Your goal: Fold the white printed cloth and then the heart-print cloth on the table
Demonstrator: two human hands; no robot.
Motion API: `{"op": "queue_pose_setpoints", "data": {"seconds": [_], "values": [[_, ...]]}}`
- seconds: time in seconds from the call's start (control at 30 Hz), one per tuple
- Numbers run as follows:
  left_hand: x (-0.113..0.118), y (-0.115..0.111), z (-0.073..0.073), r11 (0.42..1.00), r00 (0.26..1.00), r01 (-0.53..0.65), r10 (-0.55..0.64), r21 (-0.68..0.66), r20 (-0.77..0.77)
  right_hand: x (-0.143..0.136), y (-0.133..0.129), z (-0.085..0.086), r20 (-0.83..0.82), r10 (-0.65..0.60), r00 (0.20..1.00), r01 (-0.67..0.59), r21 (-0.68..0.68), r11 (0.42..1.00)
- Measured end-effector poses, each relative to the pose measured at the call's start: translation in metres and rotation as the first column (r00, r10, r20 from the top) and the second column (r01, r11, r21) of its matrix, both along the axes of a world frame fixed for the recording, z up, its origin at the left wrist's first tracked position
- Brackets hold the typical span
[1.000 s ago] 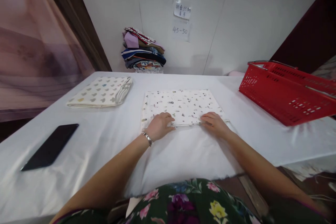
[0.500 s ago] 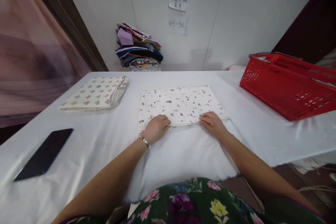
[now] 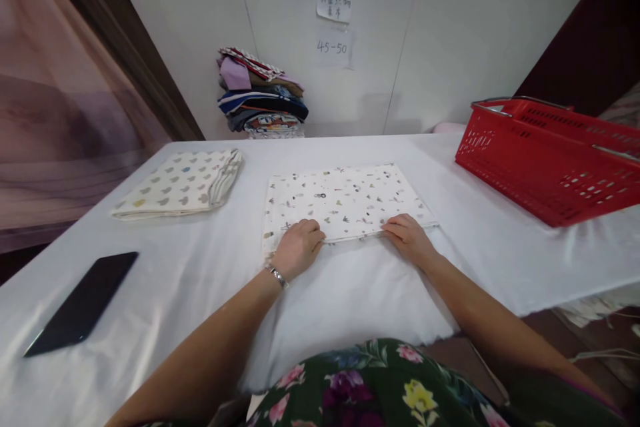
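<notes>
1 head-worn camera looks forward and down over the left hand (image 3: 299,247) and right hand (image 3: 409,239) from nearby, facing the pale wall (image 3: 460,27) beyond the table (image 3: 500,267).

L grip (image 3: 299,247): thumb-to-finger gap, visible 1.0 s ago, now closed at near edge of folded printed cloth (image 3: 345,203). R grip (image 3: 409,239): fingertips closer tog. at same edge vs. 1st pic. Cam. view: rotated slightly. Resulting pos. in frame, ref. 1.0 s ago: phone (image 3: 83,303) lower & further L; cloth w/ grey motifs (image 3: 180,180) further L, slightly lower; red basket (image 3: 540,160) slightly higher; wall sign (image 3: 334,5) & fabric stack (image 3: 263,97) shifted L & up.
</notes>
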State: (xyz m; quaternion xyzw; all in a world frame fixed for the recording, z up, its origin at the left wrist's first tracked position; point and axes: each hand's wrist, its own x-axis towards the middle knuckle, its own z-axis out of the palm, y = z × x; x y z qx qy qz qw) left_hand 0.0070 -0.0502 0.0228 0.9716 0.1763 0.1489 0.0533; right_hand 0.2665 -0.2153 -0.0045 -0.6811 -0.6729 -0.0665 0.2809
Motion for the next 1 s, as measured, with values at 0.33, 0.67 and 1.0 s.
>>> {"op": "queue_pose_setpoints", "data": {"seconds": [0.33, 0.67, 1.0], "values": [[0.003, -0.006, 0.0, 0.994, 0.987, -0.03, 0.046, 0.107, -0.152, 0.001, 0.002, -0.006, 0.067, 0.01, 0.998, -0.008, -0.026, 1.0], [-0.001, -0.001, -0.001, 0.993, 0.998, -0.021, 0.027, 0.113, -0.05, 0.004, 0.001, -0.009, 0.08, 0.049, 0.996, -0.056, 0.09, 0.994], [0.002, -0.006, -0.002, 0.979, 0.992, -0.005, 0.03, 0.204, -0.123, -0.002, 0.003, -0.008, 0.036, 0.015, 0.999, -0.018, 0.085, 0.996]]}}
